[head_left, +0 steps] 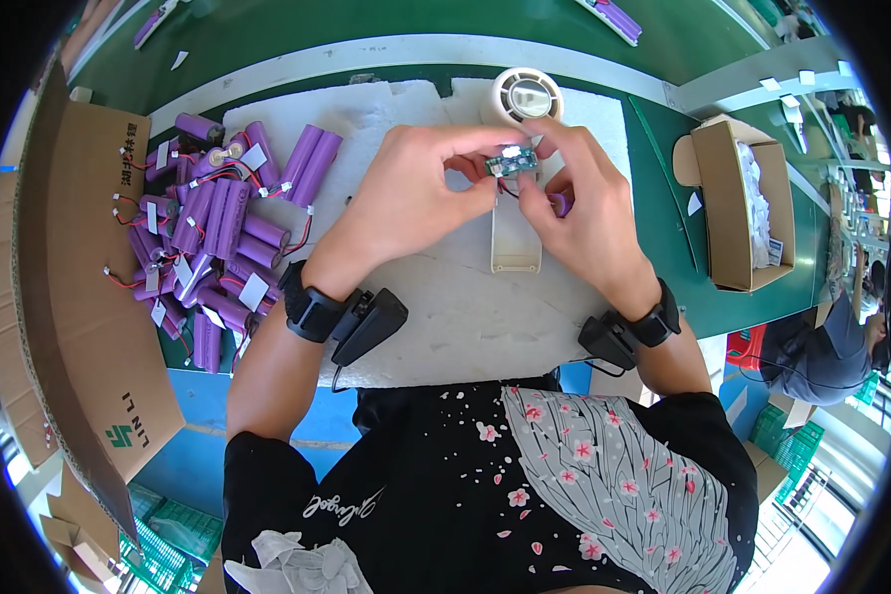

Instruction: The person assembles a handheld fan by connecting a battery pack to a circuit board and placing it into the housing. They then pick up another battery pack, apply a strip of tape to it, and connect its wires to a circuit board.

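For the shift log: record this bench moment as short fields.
left hand: pinches small green circuit board
right hand: holds the board's other end, with a purple cylindrical battery cell in its grip
below hands: cream plastic fan housing on white foam sheet
person's left: pile of purple wired battery cells
person's right: open brown cardboard box

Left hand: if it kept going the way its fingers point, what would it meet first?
Probably the small green circuit board at the left hand fingertips, then the right hand fingers; depth is unclear.
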A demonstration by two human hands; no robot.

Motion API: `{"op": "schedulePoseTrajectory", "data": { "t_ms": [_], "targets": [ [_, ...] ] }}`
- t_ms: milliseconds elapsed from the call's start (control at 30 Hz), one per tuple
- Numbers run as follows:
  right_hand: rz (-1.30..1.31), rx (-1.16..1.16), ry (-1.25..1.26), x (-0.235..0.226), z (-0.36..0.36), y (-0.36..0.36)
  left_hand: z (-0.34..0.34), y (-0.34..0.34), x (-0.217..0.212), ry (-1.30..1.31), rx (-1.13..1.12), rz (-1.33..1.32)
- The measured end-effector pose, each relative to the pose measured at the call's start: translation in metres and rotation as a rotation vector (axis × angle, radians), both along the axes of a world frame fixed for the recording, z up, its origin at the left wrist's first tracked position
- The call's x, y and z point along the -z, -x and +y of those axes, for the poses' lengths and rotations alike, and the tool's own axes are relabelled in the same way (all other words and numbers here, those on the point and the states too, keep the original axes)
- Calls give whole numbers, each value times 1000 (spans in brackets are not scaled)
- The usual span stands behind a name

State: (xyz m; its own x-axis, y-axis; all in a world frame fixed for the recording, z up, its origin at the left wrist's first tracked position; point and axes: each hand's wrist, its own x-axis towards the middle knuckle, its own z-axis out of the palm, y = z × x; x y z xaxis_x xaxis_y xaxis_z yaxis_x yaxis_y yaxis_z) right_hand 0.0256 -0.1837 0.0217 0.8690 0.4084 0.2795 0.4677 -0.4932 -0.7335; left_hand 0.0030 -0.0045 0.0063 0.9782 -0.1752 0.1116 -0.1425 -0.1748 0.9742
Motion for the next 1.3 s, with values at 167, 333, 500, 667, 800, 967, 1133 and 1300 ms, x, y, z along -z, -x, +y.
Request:
{"op": "schedulePoseTrajectory", "data": {
  "t_ms": [167,333,500,667,800,967,1133,1300],
  "targets": [
    [-136,-70,56,8,-3,-5,-2,1,2,40,-1,5],
    [-178,-83,76,10,-7,-7,0,2,3,36,-52,68],
    [-195,-88,70,10,-6,-9,-2,1,10,45,-91,-78],
    [-177,-73,101,8,-6,-9,0,2,6,-123,-52,-141],
    [-218,-70,89,11,-6,-9,-1,2,7,-188,-53,-173],
    [-238,-52,70,12,-5,-9,-2,2,7,-191,-56,-190],
    [-254,-32,73,12,-3,-9,-2,2,10,-184,-66,-208],
    [-265,-24,56,13,-1,-8,-1,3,9,-170,-69,-150]
  ]
}}
